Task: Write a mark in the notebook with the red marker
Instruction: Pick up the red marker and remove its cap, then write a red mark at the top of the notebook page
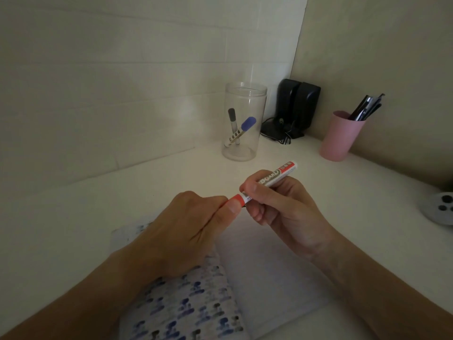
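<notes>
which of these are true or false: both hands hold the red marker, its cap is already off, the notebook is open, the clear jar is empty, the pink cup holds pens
1. Both hands hold the red marker. True: the left hand pinches its cap, the right hand grips the barrel.
2. Its cap is already off. False: the cap is on the marker.
3. The notebook is open. True: a blank page shows.
4. The clear jar is empty. False: two markers stand inside.
5. The pink cup holds pens. True.

Red marker [274, 179] — white barrel, red cap on, tilted above notebook [267, 271]; notebook lies open — blank page, patterned cover
</notes>
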`<state>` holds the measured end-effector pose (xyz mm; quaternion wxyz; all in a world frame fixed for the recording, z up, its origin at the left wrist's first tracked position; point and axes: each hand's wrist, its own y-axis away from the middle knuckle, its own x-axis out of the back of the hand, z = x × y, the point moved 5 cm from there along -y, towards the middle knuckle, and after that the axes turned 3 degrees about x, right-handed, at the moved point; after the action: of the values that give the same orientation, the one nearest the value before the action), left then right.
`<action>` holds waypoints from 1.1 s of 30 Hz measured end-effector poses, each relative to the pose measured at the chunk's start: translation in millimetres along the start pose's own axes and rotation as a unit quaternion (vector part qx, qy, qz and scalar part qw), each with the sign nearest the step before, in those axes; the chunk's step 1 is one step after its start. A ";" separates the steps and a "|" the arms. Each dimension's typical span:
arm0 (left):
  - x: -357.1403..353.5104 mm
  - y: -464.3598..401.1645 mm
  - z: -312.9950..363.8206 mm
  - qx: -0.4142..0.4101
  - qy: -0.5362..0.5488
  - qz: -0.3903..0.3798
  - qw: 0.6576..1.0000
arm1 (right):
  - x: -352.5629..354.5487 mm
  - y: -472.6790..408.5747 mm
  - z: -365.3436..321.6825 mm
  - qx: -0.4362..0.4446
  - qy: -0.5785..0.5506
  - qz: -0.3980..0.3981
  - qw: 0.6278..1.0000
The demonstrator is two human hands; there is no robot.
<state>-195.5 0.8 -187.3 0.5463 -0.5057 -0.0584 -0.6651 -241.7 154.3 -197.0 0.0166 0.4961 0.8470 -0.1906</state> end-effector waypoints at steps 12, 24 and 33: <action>19.7 7.0 -18.8 0.062 -0.008 0.081 0.995 | 92.9 0.5 -19.0 0.028 0.041 0.261 0.964; -14.1 8.4 -33.1 0.010 -0.135 -0.095 0.986 | 82.5 -4.9 9.8 -0.043 0.348 0.235 0.906; -14.9 8.5 -34.0 0.001 -0.126 -0.076 0.989 | 83.8 -6.2 14.7 -0.046 0.367 0.207 0.906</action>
<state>-211.1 -14.0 -218.7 0.4828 -0.5791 -0.1653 -0.6358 -291.9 216.5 -226.9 -0.2332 0.6939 0.6793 0.0516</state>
